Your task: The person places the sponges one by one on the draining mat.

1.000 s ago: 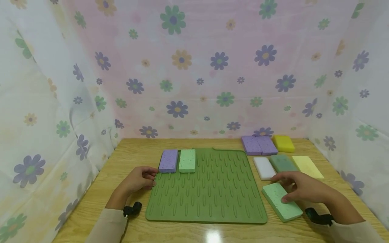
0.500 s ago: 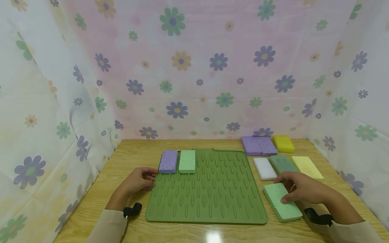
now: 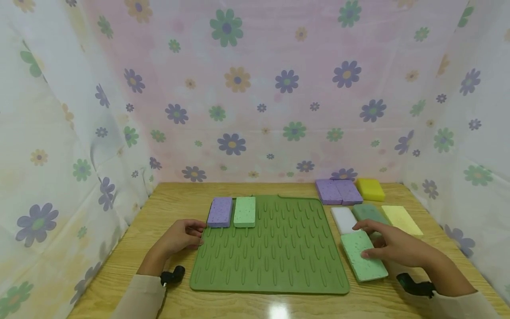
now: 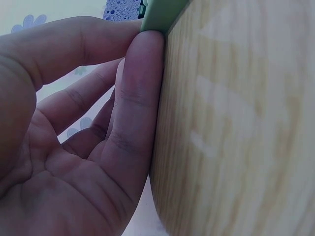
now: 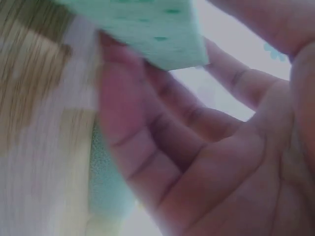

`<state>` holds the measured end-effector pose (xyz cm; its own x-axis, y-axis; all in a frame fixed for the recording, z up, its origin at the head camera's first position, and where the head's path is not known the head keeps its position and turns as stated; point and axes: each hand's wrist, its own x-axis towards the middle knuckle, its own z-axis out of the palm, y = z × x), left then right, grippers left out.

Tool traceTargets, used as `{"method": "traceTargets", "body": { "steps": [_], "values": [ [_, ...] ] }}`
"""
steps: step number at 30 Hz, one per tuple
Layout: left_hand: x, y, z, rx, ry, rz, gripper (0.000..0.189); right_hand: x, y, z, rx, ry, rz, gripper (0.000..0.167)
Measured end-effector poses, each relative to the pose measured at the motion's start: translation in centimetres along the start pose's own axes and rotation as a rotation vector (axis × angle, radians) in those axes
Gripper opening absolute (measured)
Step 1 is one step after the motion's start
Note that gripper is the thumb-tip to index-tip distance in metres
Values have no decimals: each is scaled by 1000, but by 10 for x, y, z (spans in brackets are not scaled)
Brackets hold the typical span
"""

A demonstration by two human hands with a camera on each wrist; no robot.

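My right hand (image 3: 402,248) pinches a pale green speckled sponge (image 3: 361,259) by its long sides, thumb on the near side and fingers on the far side. In the right wrist view the sponge (image 5: 152,29) sits at the fingertips, above the wood. The sponge is just right of a green ridged silicone mat (image 3: 275,252). At the mat's left edge rests my left hand (image 3: 179,239), fingers loosely bent. The left wrist view shows its fingertips right at the mat edge (image 4: 160,14). On the mat's back left corner lie a purple sponge (image 3: 219,212) and another pale green sponge (image 3: 245,212), side by side.
Right of the mat lie a white sponge (image 3: 343,218), a dark green sponge (image 3: 370,213) and a pale yellow sponge (image 3: 401,219). Behind them are two purple sponges (image 3: 338,191) and a bright yellow one (image 3: 369,189). Flowered cloth (image 3: 255,97) encloses the wooden table (image 3: 175,195).
The right hand has moved the pale green sponge slightly left and away from me, and turned it a little straighter. The left hand has stayed at the mat's edge.
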<state>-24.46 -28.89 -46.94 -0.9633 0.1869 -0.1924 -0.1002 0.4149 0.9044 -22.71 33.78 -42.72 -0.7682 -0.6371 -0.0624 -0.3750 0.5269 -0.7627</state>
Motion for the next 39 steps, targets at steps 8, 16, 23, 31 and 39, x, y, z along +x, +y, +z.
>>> {"method": "traceTargets", "body": {
  "steps": [8, 16, 23, 31, 39],
  "values": [
    [-1, 1, 0, -2, -11, 5, 51, -2, -1, 2, 89, -61, 4, 93],
    [0, 0, -1, -4, -20, 12, 51, -2, -13, 3, 131, -153, 30, 121],
    [-1, 1, 0, -6, -16, 7, 51, -4, -22, 7, -11, -75, 10, 124],
    [-2, 0, 0, -3, -17, -3, 50, -6, -26, 5, -16, -81, 8, 116],
    [-3, 3, -1, 8, -17, -6, 48, -4, -31, 7, -14, -24, 16, 106]
  ]
}}
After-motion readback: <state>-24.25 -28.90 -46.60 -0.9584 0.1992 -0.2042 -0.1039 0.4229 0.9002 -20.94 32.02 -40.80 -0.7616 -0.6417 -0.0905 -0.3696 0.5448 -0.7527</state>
